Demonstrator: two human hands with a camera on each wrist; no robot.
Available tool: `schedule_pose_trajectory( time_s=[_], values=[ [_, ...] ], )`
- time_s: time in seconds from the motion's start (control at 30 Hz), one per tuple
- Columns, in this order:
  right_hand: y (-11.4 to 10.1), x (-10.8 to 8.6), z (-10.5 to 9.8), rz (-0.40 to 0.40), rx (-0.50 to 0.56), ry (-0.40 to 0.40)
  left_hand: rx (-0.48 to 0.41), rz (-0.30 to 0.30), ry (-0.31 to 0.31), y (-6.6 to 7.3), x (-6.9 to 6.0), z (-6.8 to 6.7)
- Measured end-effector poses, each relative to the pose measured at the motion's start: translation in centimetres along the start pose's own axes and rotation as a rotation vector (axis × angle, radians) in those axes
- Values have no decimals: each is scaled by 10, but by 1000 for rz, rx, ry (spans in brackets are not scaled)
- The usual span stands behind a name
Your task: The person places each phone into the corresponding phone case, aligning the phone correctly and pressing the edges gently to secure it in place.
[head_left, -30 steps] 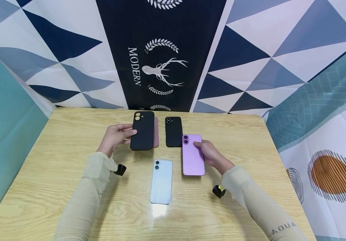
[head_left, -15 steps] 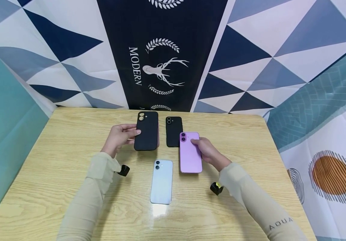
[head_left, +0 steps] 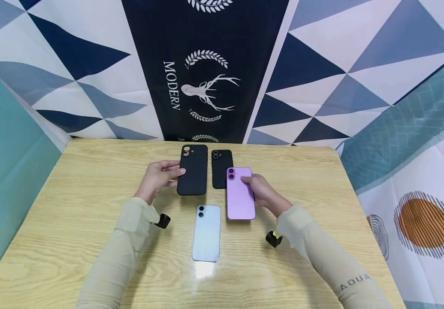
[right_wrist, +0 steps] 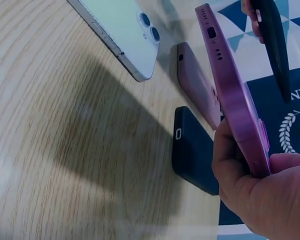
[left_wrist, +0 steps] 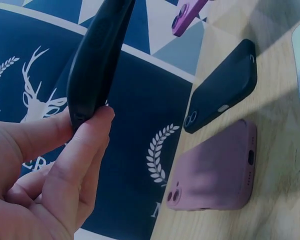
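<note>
In the head view my left hand (head_left: pixel 159 178) pinches the left edge of a black phone case (head_left: pixel 192 171) with a camera cutout, raised off the table. The left wrist view shows that case (left_wrist: pixel 95 65) edge-on between thumb and fingers. My right hand (head_left: pixel 264 192) grips a purple phone (head_left: pixel 241 197) by its right side, also raised, its back facing up. In the right wrist view the phone (right_wrist: pixel 232 95) is seen from its port end. Under the held case, hidden in the head view, a pink case (left_wrist: pixel 215 170) lies on the table.
Another black case (head_left: pixel 222 165) lies at the back of the wooden table (head_left: pixel 90 206), partly covered by the purple phone in the head view. A light blue phone (head_left: pixel 206 234) lies back up nearer the front. Patterned cloth (head_left: pixel 210 64) hangs behind the table.
My left hand has moved the black case rightward, and it now covers the pink one in the head view. My right hand has brought the purple phone left and slightly toward the back.
</note>
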State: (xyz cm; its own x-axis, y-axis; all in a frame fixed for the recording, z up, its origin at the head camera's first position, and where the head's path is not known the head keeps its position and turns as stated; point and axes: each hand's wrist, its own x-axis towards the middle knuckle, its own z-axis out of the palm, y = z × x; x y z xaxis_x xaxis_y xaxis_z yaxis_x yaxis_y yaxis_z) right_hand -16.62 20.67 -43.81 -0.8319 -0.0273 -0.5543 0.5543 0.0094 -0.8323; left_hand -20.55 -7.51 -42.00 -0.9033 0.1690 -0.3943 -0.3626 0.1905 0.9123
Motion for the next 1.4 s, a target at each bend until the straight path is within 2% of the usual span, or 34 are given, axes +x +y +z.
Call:
schedule_pose_trajectory(
  time_s=[0.17,0.47,1.2,1.4],
  values=[
    [-1,1,4,-10,4,-11,-20,10,-7,-2,1,5],
    [-7,2,12,-11,-16,-11,-21,-14,-2,0,0,12],
    [-21,10,28,11,-26,-20,-97,20,-10,2,-1,24],
    [-22,14,33,-7,-19,-20,-85,16,-12,2,-2,26]
  ],
)
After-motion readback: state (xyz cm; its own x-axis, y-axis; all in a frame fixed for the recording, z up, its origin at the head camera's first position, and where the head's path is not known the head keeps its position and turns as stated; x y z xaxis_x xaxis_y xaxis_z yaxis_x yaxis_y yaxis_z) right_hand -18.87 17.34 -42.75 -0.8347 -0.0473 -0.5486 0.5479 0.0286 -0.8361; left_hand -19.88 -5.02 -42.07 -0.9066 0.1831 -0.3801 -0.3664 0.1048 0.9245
